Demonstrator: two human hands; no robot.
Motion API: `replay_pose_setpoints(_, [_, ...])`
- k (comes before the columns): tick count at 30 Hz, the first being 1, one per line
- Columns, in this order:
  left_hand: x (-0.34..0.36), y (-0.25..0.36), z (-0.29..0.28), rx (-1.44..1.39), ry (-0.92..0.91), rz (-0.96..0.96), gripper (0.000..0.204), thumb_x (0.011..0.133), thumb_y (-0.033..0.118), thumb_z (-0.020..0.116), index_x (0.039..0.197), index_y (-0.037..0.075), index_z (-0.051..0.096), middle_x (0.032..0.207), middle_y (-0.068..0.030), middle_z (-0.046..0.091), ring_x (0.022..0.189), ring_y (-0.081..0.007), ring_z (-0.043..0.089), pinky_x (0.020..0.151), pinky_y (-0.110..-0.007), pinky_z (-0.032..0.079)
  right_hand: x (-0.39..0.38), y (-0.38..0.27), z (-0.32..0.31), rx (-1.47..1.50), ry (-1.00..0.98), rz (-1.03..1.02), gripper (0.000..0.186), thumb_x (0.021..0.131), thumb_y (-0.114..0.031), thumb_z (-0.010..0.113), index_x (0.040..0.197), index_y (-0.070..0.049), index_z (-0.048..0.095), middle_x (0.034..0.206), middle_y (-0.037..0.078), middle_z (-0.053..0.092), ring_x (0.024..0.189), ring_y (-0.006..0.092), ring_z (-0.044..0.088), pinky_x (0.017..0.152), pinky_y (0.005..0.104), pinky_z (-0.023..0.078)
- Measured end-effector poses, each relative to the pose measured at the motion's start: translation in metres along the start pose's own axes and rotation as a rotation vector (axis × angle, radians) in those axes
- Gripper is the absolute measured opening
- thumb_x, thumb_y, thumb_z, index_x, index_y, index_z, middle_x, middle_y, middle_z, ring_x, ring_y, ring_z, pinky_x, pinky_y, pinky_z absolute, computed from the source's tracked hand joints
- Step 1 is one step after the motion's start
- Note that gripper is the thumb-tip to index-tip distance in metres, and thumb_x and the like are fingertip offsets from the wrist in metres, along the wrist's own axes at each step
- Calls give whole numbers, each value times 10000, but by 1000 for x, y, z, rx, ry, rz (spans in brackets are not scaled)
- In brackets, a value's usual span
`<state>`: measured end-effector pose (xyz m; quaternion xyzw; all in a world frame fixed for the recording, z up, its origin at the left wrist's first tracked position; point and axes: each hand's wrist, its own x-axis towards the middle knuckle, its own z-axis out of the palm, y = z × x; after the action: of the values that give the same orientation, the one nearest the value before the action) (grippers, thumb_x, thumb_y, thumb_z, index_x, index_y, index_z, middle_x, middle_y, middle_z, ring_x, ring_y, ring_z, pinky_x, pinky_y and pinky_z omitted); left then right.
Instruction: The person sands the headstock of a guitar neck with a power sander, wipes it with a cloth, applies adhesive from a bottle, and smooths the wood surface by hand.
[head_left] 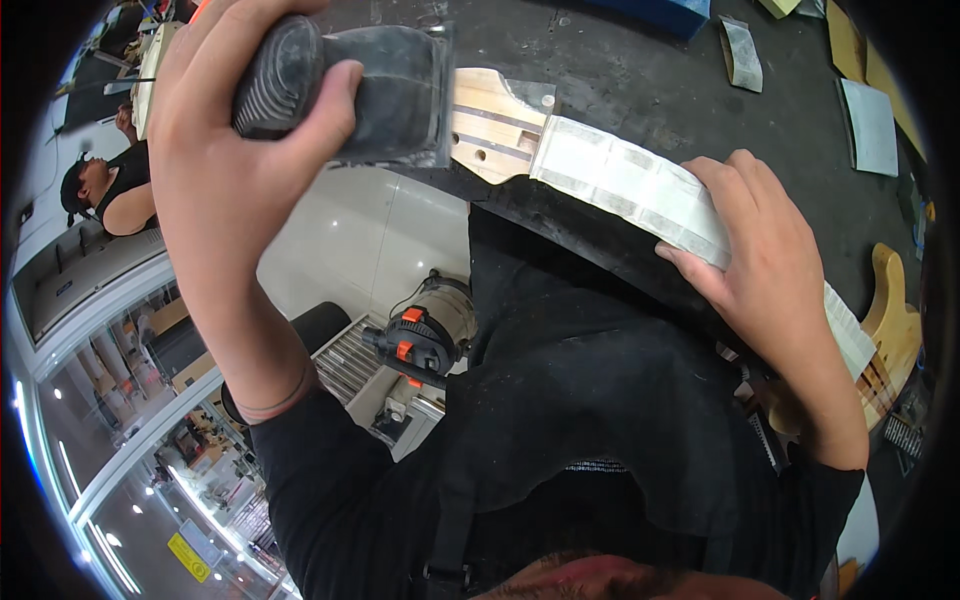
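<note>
My left hand (215,140) is wrapped round a black power sander (390,95), its thumb along the near side. The sander's flat end overlaps the pale wooden headstock (485,125) of a guitar; whether they touch I cannot tell. Dark stripes and a few holes show in the headstock wood. White tape covers the guitar neck (625,185), which slants down to the right. My right hand (765,230) grips the neck, thumb on the near edge and fingers over the far one. Beyond my right forearm, part of the yellowish wooden guitar body (890,310) shows.
The dark workbench (600,75) carries a blue box (660,12) at its far edge, a worn strip of sandpaper (742,55) and a pale folded sheet (870,125). A vacuum cleaner (430,325) stands on the tiled floor below. Another person (110,190) is at far left.
</note>
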<state>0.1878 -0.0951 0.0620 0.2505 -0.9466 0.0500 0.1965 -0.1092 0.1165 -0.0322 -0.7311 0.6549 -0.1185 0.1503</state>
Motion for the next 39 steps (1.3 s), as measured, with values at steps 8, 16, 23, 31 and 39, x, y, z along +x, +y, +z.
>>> replay_pose_setpoints(8, [-7, -34, -16, 18, -61, -367, 396, 923, 210, 854, 1281, 70, 759, 1189, -79, 767, 1065, -206, 719, 980, -336, 551, 1, -1, -1, 32, 66, -56, 592, 838, -304, 895, 1311, -60, 635, 1165, 131, 612, 1102, 340, 651, 936, 441, 553])
replay_pose_setpoints(16, [-5, -13, -4, 47, -24, -141, 380, 848, 203, 852, 1202, 97, 765, 1125, -70, 752, 1024, -275, 716, 966, -378, 550, 0, 2, 3, 34, 61, -52, 558, 840, -290, 891, 1275, -56, 631, 1150, 128, 609, 1108, 335, 649, 934, 437, 550])
replay_pose_setpoints(23, [-3, -20, -15, 67, -73, -304, 390, 923, 189, 852, 1283, 74, 754, 1146, -71, 745, 1050, -198, 708, 974, -335, 547, 0, 2, 0, 39, 86, -86, 562, 850, -296, 887, 1286, -51, 631, 1150, 134, 609, 1096, 336, 649, 927, 440, 550])
replay_pose_setpoints(31, [-7, -7, -4, 27, -49, -135, 359, 921, 159, 833, 1258, 66, 750, 1145, -74, 750, 1057, -205, 714, 998, -329, 542, 0, 2, 5, 10, 71, -64, 578, 855, -312, 885, 1302, -49, 631, 1160, 141, 611, 1107, 341, 650, 939, 437, 553])
replay_pose_setpoints(39, [-9, -30, -16, 14, -79, -340, 386, 932, 244, 823, 1287, 106, 761, 1125, -69, 758, 1017, -197, 722, 972, -319, 546, 1, 0, 0, -3, 50, -69, 592, 856, -329, 882, 1316, -51, 633, 1171, 143, 615, 1109, 344, 658, 933, 443, 564])
